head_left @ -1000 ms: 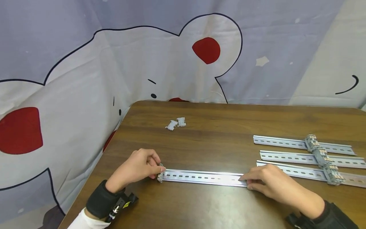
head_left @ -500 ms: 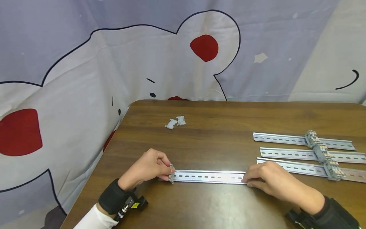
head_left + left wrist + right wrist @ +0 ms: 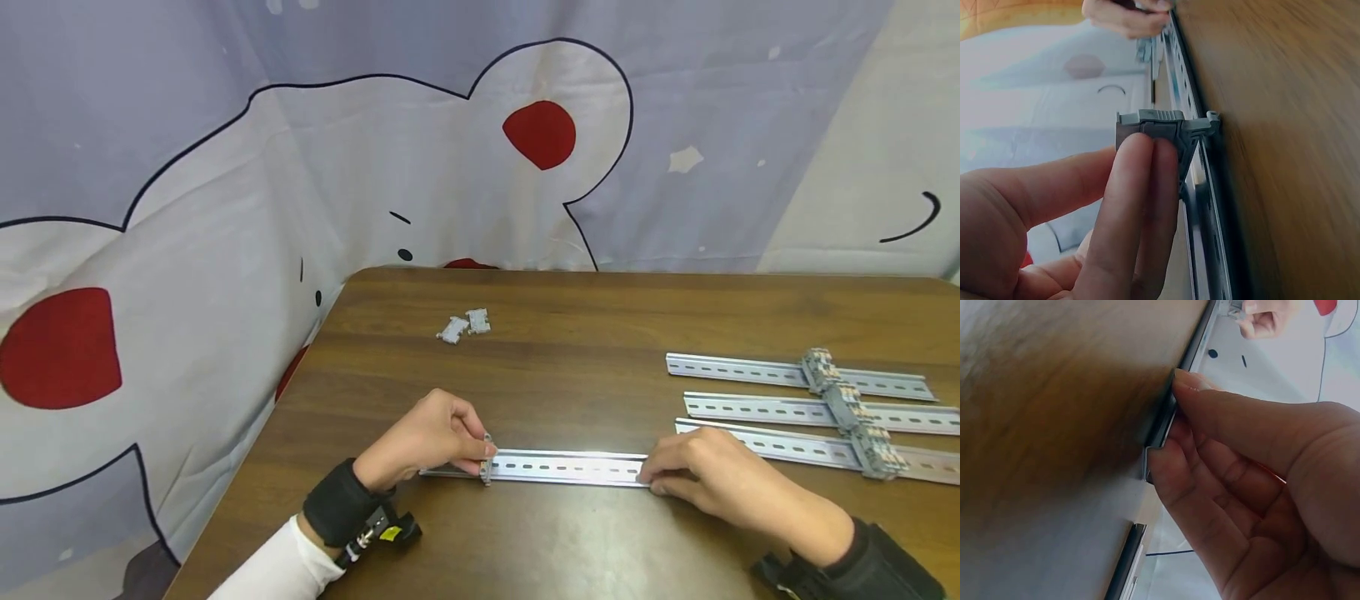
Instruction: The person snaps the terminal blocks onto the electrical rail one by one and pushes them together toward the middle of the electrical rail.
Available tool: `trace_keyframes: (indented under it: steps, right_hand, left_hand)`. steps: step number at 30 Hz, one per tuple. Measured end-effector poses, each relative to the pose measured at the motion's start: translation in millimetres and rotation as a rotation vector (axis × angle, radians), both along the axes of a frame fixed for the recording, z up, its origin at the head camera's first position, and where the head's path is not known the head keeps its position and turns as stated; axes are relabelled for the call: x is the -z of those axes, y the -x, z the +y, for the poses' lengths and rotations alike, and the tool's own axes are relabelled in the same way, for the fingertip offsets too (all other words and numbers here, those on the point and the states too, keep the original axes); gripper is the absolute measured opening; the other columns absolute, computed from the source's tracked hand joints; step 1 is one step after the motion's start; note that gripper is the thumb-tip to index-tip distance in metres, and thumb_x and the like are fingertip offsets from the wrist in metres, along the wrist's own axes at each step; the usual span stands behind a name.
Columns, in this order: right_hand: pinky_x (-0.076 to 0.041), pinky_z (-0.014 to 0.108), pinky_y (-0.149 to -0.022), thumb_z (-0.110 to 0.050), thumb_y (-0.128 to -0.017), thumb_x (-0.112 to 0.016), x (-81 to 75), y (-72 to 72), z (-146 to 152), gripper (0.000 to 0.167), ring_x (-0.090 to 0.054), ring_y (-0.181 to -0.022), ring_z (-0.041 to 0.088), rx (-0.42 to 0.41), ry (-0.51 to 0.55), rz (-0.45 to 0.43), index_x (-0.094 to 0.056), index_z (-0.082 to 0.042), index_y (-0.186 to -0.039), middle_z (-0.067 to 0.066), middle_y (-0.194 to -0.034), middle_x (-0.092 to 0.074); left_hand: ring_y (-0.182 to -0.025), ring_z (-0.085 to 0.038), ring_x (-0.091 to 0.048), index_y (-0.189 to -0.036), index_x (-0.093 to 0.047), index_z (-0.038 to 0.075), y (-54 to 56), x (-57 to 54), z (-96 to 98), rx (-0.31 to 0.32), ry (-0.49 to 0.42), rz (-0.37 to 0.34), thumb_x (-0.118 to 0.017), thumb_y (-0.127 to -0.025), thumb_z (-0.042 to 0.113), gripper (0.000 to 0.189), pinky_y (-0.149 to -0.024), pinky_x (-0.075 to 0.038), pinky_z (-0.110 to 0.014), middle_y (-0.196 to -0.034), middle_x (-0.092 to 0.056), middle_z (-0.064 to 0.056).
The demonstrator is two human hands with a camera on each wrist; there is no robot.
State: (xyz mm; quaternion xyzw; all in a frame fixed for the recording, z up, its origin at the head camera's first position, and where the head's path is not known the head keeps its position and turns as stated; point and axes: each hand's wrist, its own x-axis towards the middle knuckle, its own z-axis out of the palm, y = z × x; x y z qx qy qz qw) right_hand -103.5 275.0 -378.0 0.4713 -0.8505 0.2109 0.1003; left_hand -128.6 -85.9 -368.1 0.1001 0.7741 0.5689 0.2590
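Observation:
A slotted metal DIN rail (image 3: 570, 468) lies lengthwise on the wooden table, in front of the person. Toward its left part, my left hand (image 3: 435, 435) pinches a thin grey terminal block (image 3: 1159, 117) between thumb and fingers. The block stands upright across the rail, its foot at the rail's edge in the left wrist view. A short stretch of rail shows left of the block, partly behind the hand. My right hand (image 3: 708, 471) grips the right end of the same rail, thumb on one edge and fingertips around the end, as the right wrist view shows.
At the right lie three more DIN rails (image 3: 738, 367), roughly parallel, each carrying a cluster of terminal blocks (image 3: 843, 404). Two loose pale grey blocks (image 3: 453, 330) lie toward the back left of the table (image 3: 570, 333). A patterned curtain (image 3: 375, 167) hangs behind.
My left hand has slid the terminal block rightward along the rail, from its left end inward. My right hand stays at the rail's right end.

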Motion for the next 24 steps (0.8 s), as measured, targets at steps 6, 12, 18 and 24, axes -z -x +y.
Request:
trace_keyframes:
  steps: [6,12,18,24]
  right_hand:
    - [-0.046,0.014,-0.067,-0.010,-0.072,-0.082,2.4,-0.5,-1,0.023,-0.060,-0.075,-0.006,0.012,-0.006,0.004,-0.072,-0.026,-0.086,-0.021,-0.084,-0.065]
    - [-0.047,0.016,-0.066,-0.010,-0.072,-0.083,1.5,0.7,0,0.025,-0.061,-0.075,-0.005,0.012,-0.006,0.009,-0.073,-0.027,-0.087,-0.021,-0.084,-0.066]
    - [-0.047,0.017,-0.064,-0.009,-0.072,-0.083,1.4,0.4,4,0.027,-0.061,-0.075,-0.004,0.024,-0.009,0.012,-0.073,-0.028,-0.088,-0.019,-0.084,-0.066]
    - [-0.045,0.015,-0.065,-0.009,-0.072,-0.082,2.7,0.2,2,0.026,-0.060,-0.075,-0.005,0.034,-0.004,0.019,-0.072,-0.028,-0.086,-0.021,-0.084,-0.064]
  left_hand:
    - [-0.064,-0.025,-0.071,-0.082,-0.066,-0.002,2.3,0.6,22.3,0.011,0.032,0.034,-0.079,-0.080,0.006,0.015,-0.062,-0.058,-0.036,-0.080,-0.073,-0.013]
    - [-0.065,-0.024,-0.072,-0.082,-0.067,-0.001,5.9,1.1,45.5,0.001,0.002,0.028,-0.078,-0.080,0.005,0.013,-0.061,-0.058,-0.035,-0.081,-0.074,-0.013]
    - [-0.063,-0.023,-0.071,-0.082,-0.067,-0.002,8.3,4.0,68.4,-0.033,-0.057,0.005,-0.079,-0.080,0.002,0.012,-0.060,-0.058,-0.034,-0.079,-0.073,-0.014]
    - [-0.060,-0.021,-0.071,-0.081,-0.067,-0.001,9.5,6.4,86.8,0.013,-0.065,0.018,-0.078,-0.081,0.003,0.012,-0.059,-0.058,-0.033,-0.075,-0.073,-0.011]
